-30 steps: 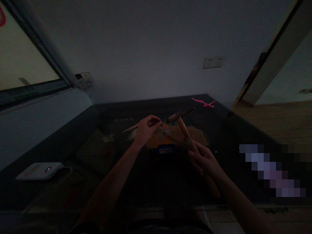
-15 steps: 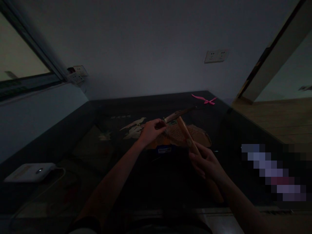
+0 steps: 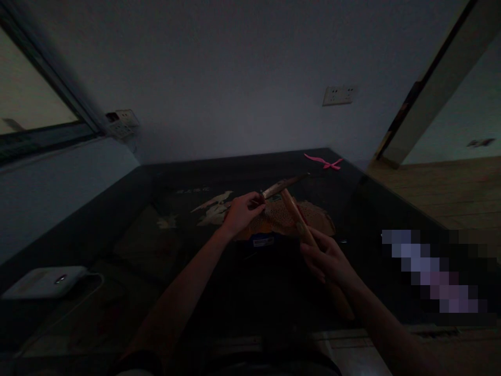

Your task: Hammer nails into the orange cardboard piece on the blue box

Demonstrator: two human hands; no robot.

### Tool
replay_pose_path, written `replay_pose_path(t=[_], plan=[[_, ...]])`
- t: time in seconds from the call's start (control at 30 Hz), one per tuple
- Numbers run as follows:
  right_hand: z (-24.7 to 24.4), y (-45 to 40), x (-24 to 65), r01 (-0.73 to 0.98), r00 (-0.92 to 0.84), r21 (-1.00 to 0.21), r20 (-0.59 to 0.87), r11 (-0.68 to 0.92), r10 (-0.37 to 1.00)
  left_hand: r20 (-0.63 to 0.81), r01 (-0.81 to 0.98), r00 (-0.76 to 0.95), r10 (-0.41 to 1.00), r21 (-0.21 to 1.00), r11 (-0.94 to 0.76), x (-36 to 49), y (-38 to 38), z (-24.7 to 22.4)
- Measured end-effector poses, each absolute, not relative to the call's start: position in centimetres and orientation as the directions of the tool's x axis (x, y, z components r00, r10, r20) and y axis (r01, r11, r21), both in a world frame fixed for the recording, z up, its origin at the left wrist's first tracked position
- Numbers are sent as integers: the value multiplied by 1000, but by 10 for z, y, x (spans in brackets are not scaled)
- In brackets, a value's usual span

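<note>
My right hand (image 3: 329,256) is wrapped round the wooden handle of a hammer (image 3: 293,206). The hammer's head slants across the far end of the handle, its blunt end close to my left fingertips. Thumb and fingers of my left hand (image 3: 245,213) are pinched together beside that end; whatever lies between them is too small and dark to make out. Beneath both hands lies a brown, dotted flat piece (image 3: 319,216), its kind unclear in the dim light. A blue item with a pale label (image 3: 263,241) shows at its near edge.
The dark tabletop (image 3: 188,169) carries a pale bird-like picture (image 3: 215,206). A pink strip tied in a knot (image 3: 331,165) lies at the back right. At the left is a white device (image 3: 45,282) with a cable. Wall sockets (image 3: 338,95) are behind; a blurred patch covers the right side.
The gap between my left thumb and fingers has narrowed. The hammer's head is slightly nearer my left fingertips. The whole view has shifted a little; my right hand keeps its grip.
</note>
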State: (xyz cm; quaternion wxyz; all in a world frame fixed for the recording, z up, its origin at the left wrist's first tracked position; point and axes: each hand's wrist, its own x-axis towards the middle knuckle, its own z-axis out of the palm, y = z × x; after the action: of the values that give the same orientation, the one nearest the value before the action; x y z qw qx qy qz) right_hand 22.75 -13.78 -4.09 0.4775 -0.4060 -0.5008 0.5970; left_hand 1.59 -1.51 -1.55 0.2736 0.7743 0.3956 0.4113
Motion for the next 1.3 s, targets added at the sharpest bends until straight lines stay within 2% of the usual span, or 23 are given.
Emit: replay_pose_path(t=[0.3, 0.47, 0.7, 0.83, 0.97, 1.17, 1.3], plan=[[-25, -140, 225, -37, -177, -999, -19, -26, 984, 415, 389, 383, 826, 738, -551, 16, -15, -19], [6, -148, 231, 78, -150, -997, -10, 2, 989, 424, 437, 380, 822, 700, -564, 16, -16, -20], [52, -161, 242, 221, -145, -970, 69, 100, 987, 392, 421, 360, 847, 742, -522, 19, -15, -21], [54, -153, 239, 300, -205, -937, 121, 180, 971, 394, 438, 358, 847, 730, -525, 18, -16, -20], [54, -147, 237, 395, -258, -900, 84, 184, 963, 364, 485, 330, 871, 726, -488, 17, -14, -21], [64, -148, 236, 429, -292, -864, 143, 263, 946, 374, 448, 348, 860, 740, -503, 19, -13, -23], [56, -141, 234, 446, -311, -842, 174, 305, 934, 346, 513, 339, 875, 711, -480, 18, -15, -20]])
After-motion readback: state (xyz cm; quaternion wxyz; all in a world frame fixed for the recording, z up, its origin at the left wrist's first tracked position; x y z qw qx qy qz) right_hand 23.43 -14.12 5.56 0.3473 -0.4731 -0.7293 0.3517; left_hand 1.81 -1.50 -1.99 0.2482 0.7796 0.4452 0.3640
